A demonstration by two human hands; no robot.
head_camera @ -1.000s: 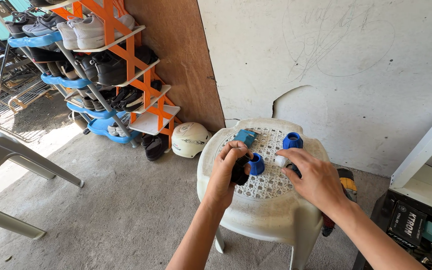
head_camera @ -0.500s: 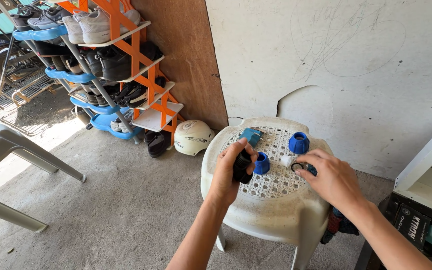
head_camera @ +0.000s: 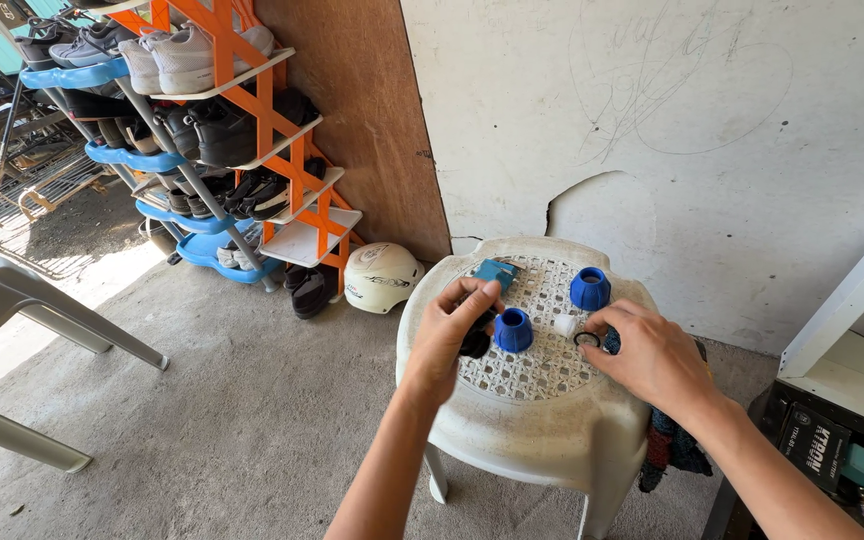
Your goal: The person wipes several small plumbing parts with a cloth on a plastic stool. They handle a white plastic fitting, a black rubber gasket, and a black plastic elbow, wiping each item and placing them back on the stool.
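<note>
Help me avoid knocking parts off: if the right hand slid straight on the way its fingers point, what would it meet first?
Probably the black ring at the right hand's fingertips, then the small white piece.

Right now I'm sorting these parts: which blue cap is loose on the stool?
The far blue cap, standing alone near the stool's back edge. The other blue cap sits on the black fitting in the left hand.

Pipe-fitting parts spread on a stool (head_camera: 512, 420) by the wall.

On the stool's seat, the left hand (head_camera: 444, 335) holds a fitting body (head_camera: 476, 338) with a threaded nut (head_camera: 513, 330) on its right end. A loose nut (head_camera: 590, 288) sits behind the right hand (head_camera: 652, 355), a small ring (head_camera: 586, 340) at its fingertips. A helmet (head_camera: 380, 277) lies on the floor left of the stool, beside the shoe rack (head_camera: 222, 130).
</note>
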